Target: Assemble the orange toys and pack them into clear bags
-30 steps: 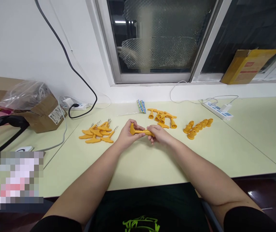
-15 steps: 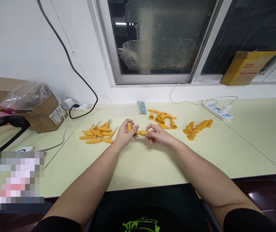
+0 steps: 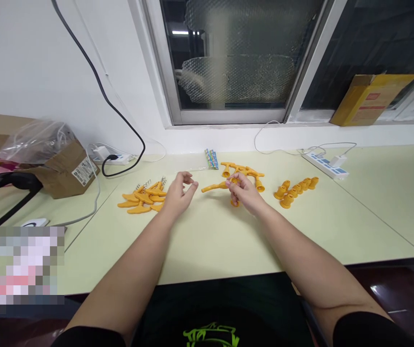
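Cut off at the bottom edge: green print [image 3: 211, 333], illegible. Pixelated over at lower left: a patch [image 3: 20, 270]. Pinched in the right hand [image 3: 245, 193], above the table [image 3: 207, 250]: a yellow handle [image 3: 212, 187], right part hidden by the grip. Empty and loosely curled, apart from it: the left hand [image 3: 178, 193], partly covering a pile of yellow corkscrews [image 3: 144, 197]. Farther back: a carton [image 3: 60, 178] with a label [image 3: 83, 171] too small to read.
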### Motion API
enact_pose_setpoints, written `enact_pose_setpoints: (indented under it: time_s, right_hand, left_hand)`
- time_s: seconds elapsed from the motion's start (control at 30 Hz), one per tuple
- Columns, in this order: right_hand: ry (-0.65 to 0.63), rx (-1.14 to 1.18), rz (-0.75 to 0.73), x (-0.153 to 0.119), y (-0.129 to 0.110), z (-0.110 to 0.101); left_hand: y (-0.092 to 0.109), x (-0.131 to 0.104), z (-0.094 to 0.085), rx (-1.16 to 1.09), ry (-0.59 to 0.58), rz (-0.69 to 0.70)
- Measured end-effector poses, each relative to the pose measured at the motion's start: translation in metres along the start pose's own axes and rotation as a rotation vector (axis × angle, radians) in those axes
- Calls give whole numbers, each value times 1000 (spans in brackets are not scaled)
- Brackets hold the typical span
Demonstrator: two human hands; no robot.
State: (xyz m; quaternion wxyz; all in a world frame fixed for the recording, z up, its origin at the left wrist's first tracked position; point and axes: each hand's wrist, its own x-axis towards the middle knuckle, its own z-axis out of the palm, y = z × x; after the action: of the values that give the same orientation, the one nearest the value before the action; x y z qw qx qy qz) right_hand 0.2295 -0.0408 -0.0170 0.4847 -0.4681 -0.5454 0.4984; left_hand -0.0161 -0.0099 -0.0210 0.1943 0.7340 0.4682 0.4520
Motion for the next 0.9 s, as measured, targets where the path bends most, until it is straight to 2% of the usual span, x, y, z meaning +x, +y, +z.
enact_pose_setpoints:
  time_s: [0.07, 0.13, 0.23, 0.33, 0.5, 0.63, 0.77, 0.9]
  right_hand:
    - [75, -274, -152, -2, 1, -4]
    - [87, -525, -238, -3, 3, -5]
    - [5, -781, -215, -4, 7, -4]
    - [-68, -942, -162, -3, 12, 1]
    - [-15, -1159, -242, 4, 21, 10]
    - [44, -1201, -229, 10, 27, 9]
    - [83, -1154, -229, 11, 27, 2]
    - [110, -1086, -210, 10, 13, -16]
  left_hand:
    - [-11, 6, -14, 234, 22, -35]
    - [-21, 11, -28, 441, -34, -158]
    - [-29, 13, -42, 620, -206, -384]
    - [-28, 13, -50, 658, -361, -464]
    - [-17, 9, -53, 671, -512, -499]
    - [-11, 6, -53, 646, -580, -487]
    - [-9, 3, -52, 594, -601, -399]
    - [-4, 0, -42, 469, -612, -221]
